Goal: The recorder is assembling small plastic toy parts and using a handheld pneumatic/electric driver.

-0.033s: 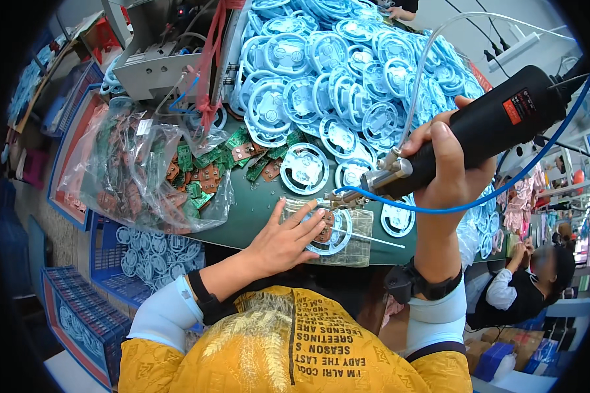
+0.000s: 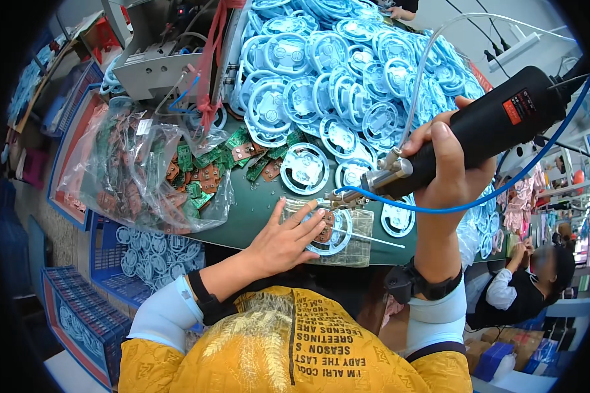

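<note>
My right hand [image 2: 444, 154] is wrapped round a black electric screwdriver [image 2: 505, 118] with a metal nose, a clear tube and a blue hose. The tool is tilted, its tip reaching down to a light-blue round plastic part [image 2: 339, 243]. A small brown circuit board [image 2: 326, 229] lies in that part. My left hand [image 2: 278, 243] rests flat with fingers spread, its fingertips on the board and the part's left side. Beneath the part is a block wrapped in clear tape [image 2: 360, 239]. A thin white stick [image 2: 377, 240] extends rightward from the part. Whether the tip touches a screw cannot be made out.
Light-blue round parts [image 2: 328, 52] are heaped at the back. A clear bag [image 2: 144, 170] and loose green and brown boards [image 2: 206, 177] lie left on the green table [image 2: 259, 203]. A metal machine [image 2: 154, 72] stands back left; crates [image 2: 85, 321] sit below. A co-worker [image 2: 531, 288] sits at right.
</note>
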`<state>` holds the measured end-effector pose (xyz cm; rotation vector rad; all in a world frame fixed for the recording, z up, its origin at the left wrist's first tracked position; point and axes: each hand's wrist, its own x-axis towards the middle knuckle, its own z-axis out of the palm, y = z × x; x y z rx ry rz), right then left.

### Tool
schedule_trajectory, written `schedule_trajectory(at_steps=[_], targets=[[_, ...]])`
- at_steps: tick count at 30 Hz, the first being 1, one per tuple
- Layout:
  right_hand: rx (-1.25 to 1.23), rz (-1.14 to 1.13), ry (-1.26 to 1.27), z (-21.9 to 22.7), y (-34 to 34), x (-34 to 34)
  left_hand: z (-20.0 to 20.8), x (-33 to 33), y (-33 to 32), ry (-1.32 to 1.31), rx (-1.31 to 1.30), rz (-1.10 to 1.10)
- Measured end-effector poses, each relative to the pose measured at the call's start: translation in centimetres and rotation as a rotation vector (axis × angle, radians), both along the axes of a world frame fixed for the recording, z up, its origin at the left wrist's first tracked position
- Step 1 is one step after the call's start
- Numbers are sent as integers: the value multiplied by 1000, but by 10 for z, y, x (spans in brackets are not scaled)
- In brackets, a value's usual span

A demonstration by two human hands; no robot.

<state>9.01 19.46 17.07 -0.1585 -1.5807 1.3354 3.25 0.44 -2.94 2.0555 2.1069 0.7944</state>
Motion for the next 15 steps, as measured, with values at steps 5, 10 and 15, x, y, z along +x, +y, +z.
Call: schedule_trajectory(at_steps=[5, 10, 15], targets=[[-16, -4, -8, -5, 3, -1, 0, -1, 0, 1, 10, 2], [-46, 6, 60, -12, -5, 2, 2, 2, 0, 11, 37, 8], [64, 79, -110, -9, -9, -5, 0, 4, 0, 17, -2, 34]])
